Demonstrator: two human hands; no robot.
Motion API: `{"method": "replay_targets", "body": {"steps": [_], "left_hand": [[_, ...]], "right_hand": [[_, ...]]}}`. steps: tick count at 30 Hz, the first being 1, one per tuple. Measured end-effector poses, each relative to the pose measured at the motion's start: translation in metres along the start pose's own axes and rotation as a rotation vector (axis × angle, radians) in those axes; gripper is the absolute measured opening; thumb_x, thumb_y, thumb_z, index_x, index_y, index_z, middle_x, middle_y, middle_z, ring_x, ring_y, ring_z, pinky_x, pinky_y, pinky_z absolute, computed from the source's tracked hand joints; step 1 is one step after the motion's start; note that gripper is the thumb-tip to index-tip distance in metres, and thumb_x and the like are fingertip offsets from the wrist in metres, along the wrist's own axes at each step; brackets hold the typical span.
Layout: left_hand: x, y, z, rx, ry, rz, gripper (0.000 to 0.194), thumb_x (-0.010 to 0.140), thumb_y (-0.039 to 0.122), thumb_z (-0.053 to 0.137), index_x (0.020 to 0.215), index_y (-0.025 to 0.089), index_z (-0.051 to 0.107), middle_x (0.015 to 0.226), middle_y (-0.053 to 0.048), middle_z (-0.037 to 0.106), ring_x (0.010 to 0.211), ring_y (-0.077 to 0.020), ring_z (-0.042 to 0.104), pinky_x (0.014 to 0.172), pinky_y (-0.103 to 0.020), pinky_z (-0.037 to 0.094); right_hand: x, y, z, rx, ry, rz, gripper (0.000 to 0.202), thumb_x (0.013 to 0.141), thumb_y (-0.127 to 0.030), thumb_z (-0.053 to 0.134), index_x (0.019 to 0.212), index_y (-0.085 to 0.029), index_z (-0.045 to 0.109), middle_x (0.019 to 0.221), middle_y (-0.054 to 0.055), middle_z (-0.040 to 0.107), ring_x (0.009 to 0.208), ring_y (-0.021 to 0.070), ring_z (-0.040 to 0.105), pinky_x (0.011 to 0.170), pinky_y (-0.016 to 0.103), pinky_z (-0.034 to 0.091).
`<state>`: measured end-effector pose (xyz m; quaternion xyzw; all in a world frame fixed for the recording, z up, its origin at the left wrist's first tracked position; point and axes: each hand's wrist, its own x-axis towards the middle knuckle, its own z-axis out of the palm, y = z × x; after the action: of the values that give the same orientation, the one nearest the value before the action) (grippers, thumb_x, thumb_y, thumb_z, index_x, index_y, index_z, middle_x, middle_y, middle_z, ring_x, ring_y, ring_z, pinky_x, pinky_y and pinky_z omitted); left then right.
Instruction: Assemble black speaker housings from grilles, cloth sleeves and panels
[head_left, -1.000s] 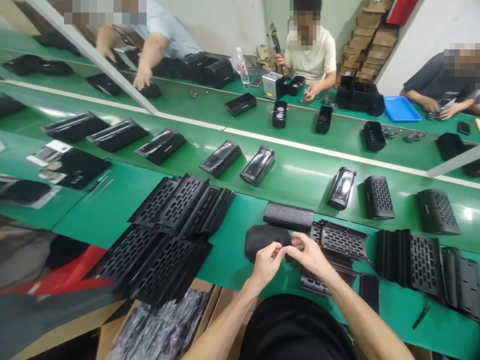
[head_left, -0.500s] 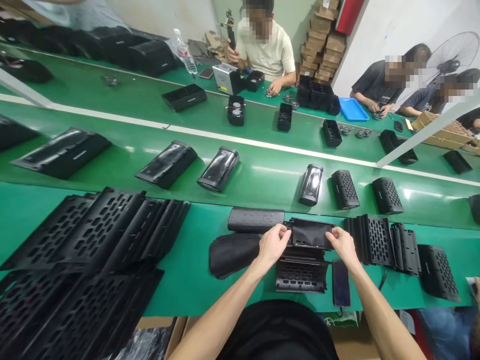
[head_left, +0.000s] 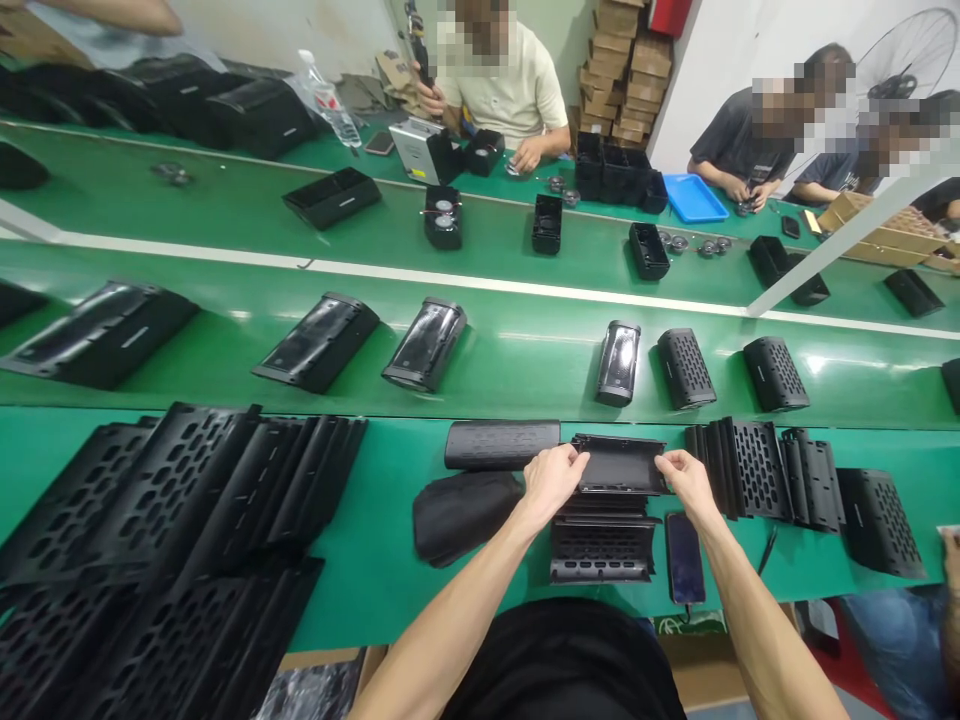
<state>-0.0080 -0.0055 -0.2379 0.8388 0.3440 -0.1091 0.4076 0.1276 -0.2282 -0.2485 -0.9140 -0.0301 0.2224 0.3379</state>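
Pinches a black cloth (head_left: 619, 466) at its opposite ends, thumb nearly against fingertips on both left hand (head_left: 553, 478) and right hand (head_left: 688, 478); cannot tell whether also gripping the curved black panel (head_left: 626, 490) beneath, atop perforated panels (head_left: 604, 546) on the green table (head_left: 371, 570). Shows the cloth lying flatter inside the panel than half a second ago.

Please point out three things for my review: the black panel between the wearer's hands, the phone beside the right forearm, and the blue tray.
Black panel (head_left: 621, 466): head view, middle of its upward-facing side.
Phone (head_left: 685, 560): head view, middle of its screen.
Blue tray (head_left: 697, 198): head view, its floor.
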Motion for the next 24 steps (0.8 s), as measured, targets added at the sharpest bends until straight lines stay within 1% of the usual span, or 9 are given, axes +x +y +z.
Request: {"method": "replay_targets", "body": {"steps": [3,7,11,13,15,17,19,22,24], "left_hand": [[-0.002,-0.002,-0.002,-0.068,0.005,0.010,0.029,0.091,0.041,0.055,0.070,0.024,0.066,0.076,-0.007,0.076,0.086,-0.0295,0.071,0.075,-0.036,0.044],[-0.006,-0.006,-0.001,-0.230,0.004,0.072,0.020,0.088,0.035,0.057,0.072,0.023,0.061,0.071,-0.002,0.070,0.077,-0.0221,0.068,0.072,-0.031,0.044],[-0.011,-0.010,0.005,-0.445,-0.019,0.163,0.021,0.091,0.042,0.053,0.081,0.023,0.056,0.063,0.005,0.061,0.059,-0.0144,0.060,0.064,-0.026,0.044],[-0.013,-0.010,0.006,-0.546,-0.041,0.183,0.023,0.092,0.045,0.051,0.083,0.024,0.053,0.056,0.008,0.056,0.048,-0.0120,0.054,0.057,-0.024,0.042],[-0.013,-0.010,0.006,-0.634,-0.061,0.191,0.027,0.091,0.049,0.051,0.084,0.023,0.051,0.052,0.009,0.054,0.041,-0.0105,0.050,0.050,-0.023,0.039],[-0.014,-0.009,0.003,-0.712,-0.082,0.191,0.032,0.089,0.054,0.054,0.084,0.023,0.050,0.049,0.009,0.053,0.037,-0.0097,0.047,0.045,-0.021,0.035],[-0.017,-0.008,-0.003,-0.780,-0.100,0.186,0.037,0.086,0.059,0.056,0.082,0.023,0.048,0.048,0.010,0.050,0.035,-0.0096,0.047,0.042,-0.021,0.036],[-0.027,-0.007,-0.016,-0.875,-0.119,0.171,0.042,0.082,0.062,0.062,0.080,0.023,0.046,0.051,0.010,0.049,0.038,-0.0101,0.051,0.043,-0.023,0.045],[-0.037,-0.008,-0.025,-0.977,-0.147,0.149,0.043,0.078,0.060,0.069,0.079,0.023,0.046,0.053,0.011,0.048,0.039,-0.0095,0.050,0.043,-0.024,0.049]], "right_hand": [[-0.001,-0.003,0.001,0.016,0.020,-0.009,0.039,0.072,-0.059,0.063,0.081,-0.022,0.067,0.077,0.006,0.075,0.075,0.0260,0.069,0.068,0.035,0.049],[-0.001,-0.005,0.000,0.010,0.064,0.003,0.034,0.069,-0.055,0.067,0.083,-0.024,0.067,0.080,0.007,0.076,0.081,0.0294,0.071,0.075,0.039,0.050],[-0.004,-0.006,-0.002,0.053,0.047,-0.009,0.035,0.070,-0.056,0.067,0.084,-0.024,0.069,0.081,0.006,0.076,0.083,0.0295,0.072,0.078,0.039,0.051],[-0.006,-0.009,-0.003,0.086,0.045,-0.017,0.039,0.071,-0.058,0.066,0.087,-0.024,0.070,0.084,0.007,0.076,0.087,0.0294,0.071,0.080,0.039,0.051],[-0.008,-0.014,-0.005,0.128,0.043,-0.017,0.042,0.070,-0.061,0.067,0.089,-0.023,0.069,0.085,0.007,0.075,0.088,0.0292,0.070,0.080,0.039,0.050],[-0.012,-0.021,-0.008,0.187,0.019,-0.018,0.046,0.070,-0.064,0.068,0.089,-0.023,0.068,0.083,0.007,0.073,0.085,0.0278,0.067,0.076,0.037,0.049],[-0.017,-0.028,-0.013,0.261,-0.043,-0.026,0.048,0.070,-0.069,0.067,0.083,-0.023,0.066,0.075,0.004,0.069,0.074,0.0241,0.063,0.066,0.034,0.046],[-0.030,-0.040,-0.022,0.368,-0.153,-0.037,0.050,0.069,-0.072,0.068,0.077,-0.023,0.061,0.064,-0.001,0.060,0.057,0.0164,0.050,0.053,0.029,0.036],[-0.040,-0.048,-0.029,0.420,-0.201,-0.039,0.050,0.068,-0.070,0.072,0.079,-0.023,0.059,0.064,-0.003,0.057,0.053,0.0133,0.045,0.050,0.026,0.032]]}}
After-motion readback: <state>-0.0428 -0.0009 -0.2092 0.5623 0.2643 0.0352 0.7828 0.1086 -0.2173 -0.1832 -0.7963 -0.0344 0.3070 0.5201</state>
